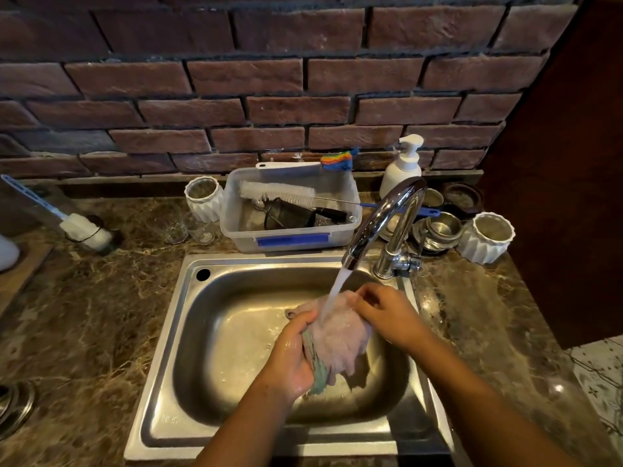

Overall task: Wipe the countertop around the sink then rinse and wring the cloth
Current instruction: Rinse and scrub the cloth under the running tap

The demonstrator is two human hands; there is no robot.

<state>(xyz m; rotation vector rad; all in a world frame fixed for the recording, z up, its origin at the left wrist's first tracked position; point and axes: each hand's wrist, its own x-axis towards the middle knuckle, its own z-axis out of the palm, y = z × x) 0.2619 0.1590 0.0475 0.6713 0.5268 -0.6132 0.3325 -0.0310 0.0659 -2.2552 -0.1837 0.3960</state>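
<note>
- Cloth held over the sink, under the water stream from the tap.
- Left hand curled round the cloth's lower bunch; fingers mostly hidden behind the fabric.
- Right hand pinching the cloth's upper edge; fingertips partly hidden.
- Plastic tub behind the sink on the desk; dark contents hard to make out.
- Metal lid cut off at left edge.
</note>
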